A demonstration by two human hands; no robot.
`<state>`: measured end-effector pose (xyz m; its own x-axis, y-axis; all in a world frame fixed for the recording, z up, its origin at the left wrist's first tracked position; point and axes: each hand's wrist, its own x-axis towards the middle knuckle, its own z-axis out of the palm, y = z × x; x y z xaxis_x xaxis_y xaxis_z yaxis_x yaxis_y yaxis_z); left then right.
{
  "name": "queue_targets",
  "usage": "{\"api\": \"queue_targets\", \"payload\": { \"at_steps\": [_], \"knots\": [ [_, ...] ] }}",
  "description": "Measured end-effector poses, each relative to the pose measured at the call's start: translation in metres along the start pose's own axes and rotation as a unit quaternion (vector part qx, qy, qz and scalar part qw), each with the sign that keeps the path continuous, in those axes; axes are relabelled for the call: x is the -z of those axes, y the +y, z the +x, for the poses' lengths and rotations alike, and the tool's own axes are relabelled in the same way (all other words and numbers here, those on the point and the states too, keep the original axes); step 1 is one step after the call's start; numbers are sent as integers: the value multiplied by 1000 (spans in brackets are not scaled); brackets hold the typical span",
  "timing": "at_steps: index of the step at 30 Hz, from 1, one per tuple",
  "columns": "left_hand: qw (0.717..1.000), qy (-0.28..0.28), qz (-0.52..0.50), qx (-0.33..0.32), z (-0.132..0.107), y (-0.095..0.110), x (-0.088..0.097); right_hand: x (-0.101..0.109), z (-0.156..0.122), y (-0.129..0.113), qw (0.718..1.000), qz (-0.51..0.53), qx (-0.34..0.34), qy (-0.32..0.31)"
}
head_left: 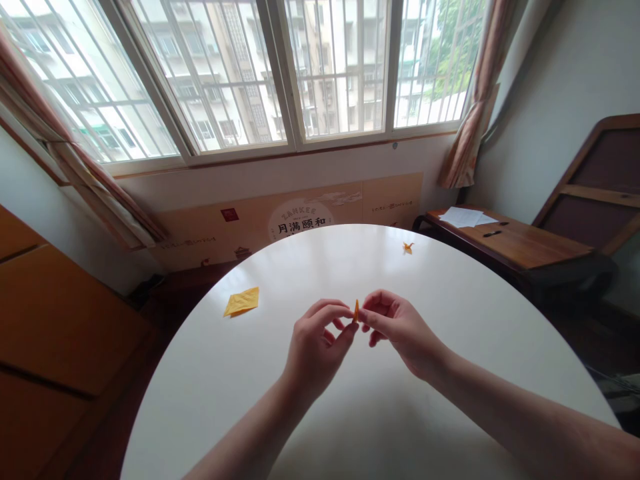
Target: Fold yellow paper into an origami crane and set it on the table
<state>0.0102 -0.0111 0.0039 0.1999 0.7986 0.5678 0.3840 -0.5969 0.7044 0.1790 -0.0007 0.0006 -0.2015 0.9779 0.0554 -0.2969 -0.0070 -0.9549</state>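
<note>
Between my two hands, above the middle of the white table, is a small piece of folded orange paper (357, 311), held upright and narrow. My left hand (320, 337) pinches it from the left between thumb and fingertips. From the right, my right hand (393, 320) grips its side, with the thumb in front and the other fingers curled behind. The fingertips hide part of the paper. Farther back on the table stands a small orange origami crane (408, 247). A flat yellow sheet of paper (242, 302) lies at the left.
The round white table (220, 400) fills the foreground. Beyond its far edge, a printed beige panel (320, 207) leans under the barred windows. A low wooden table (540, 243) with white papers (466, 217) stands at the right. Wooden cabinets (60, 313) are at the left.
</note>
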Motion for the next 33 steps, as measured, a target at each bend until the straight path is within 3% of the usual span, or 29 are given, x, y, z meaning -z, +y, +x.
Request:
{"api": "queue_targets", "payload": {
  "at_steps": [8,21,33],
  "knots": [
    [999,-36,5,-12,0,7,4,2,-1,0,1000,-5,-11,-9],
    [999,-2,30,-22,3,0,7,3,-1,-7,999,-13,-39,-35],
    [998,-20,40,-40,5,-1,9,8,1,-3,998,-46,-27,-23]
  ]
}}
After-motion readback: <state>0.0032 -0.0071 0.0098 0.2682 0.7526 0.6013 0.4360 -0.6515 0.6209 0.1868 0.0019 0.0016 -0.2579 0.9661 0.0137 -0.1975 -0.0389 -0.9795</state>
